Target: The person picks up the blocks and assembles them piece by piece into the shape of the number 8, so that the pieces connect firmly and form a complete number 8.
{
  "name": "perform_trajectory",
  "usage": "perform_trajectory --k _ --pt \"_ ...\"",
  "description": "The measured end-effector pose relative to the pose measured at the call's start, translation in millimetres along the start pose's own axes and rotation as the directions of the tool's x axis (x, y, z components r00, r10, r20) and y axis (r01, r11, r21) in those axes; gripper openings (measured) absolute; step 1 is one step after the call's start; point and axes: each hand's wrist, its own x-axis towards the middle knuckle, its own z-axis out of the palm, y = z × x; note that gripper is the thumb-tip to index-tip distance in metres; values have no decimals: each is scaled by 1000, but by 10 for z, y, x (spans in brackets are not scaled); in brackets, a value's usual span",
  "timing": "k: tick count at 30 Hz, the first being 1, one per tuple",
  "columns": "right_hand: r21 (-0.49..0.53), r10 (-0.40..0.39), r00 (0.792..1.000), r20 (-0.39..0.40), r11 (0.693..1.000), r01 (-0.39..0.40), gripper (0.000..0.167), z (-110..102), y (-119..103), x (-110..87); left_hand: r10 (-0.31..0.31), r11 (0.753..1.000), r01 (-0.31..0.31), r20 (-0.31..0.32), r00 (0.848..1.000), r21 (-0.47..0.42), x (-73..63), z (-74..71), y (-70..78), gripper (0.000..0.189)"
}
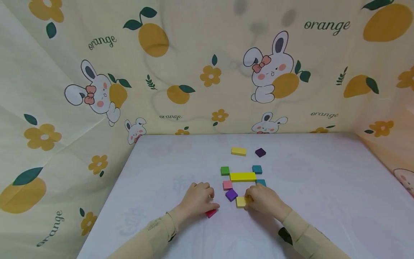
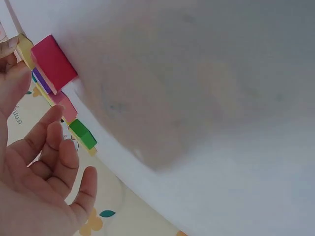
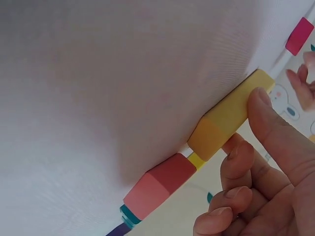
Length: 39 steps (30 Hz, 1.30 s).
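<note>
My right hand [image 1: 265, 201] pinches a pale yellow block [image 3: 231, 115] lying on the white table, the thumb along its near side and the index finger partly hidden behind it. A pink-red block [image 3: 160, 184] stands close to its end in the right wrist view; the hand hides it in the head view. My left hand [image 1: 198, 199] hovers low over the table, fingers loosely bent and apart. Right by its thumb lies a red block [image 2: 55, 64]. Just beyond the hands are a purple block [image 1: 231, 195] and a pink block [image 1: 228, 185].
Farther back, a long yellow block [image 1: 243, 177] lies between a green block [image 1: 225, 171] and teal blocks [image 1: 257, 169]. Behind these are another yellow block [image 1: 238, 151] and a dark purple block [image 1: 260, 152]. A patterned cloth [image 1: 194, 72] walls the table's back and sides.
</note>
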Motion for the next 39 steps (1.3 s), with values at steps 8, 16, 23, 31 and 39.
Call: perform_trajectory --k 8,16,23,31,39 --pt "-11 6 1000 18 1000 -6 25 8 -13 13 -31 999 31 11 999 -14 -206 6 -71 45" --pt "-5 13 1000 23 1000 -13 25 3 -17 14 -27 999 27 1 1000 -26 -270 -1 -64 39" --pt "-14 6 1000 13 1000 -6 25 9 -20 15 -33 997 31 -20 999 -66 -257 33 -121 32" --pt "-31 8 1000 24 1000 -8 23 -17 -36 8 -74 989 63 -75 994 -134 -220 62 -240 23" --pt "-45 24 998 51 999 -22 25 -28 -66 -6 -143 977 125 -93 985 -171 -70 61 -397 21"
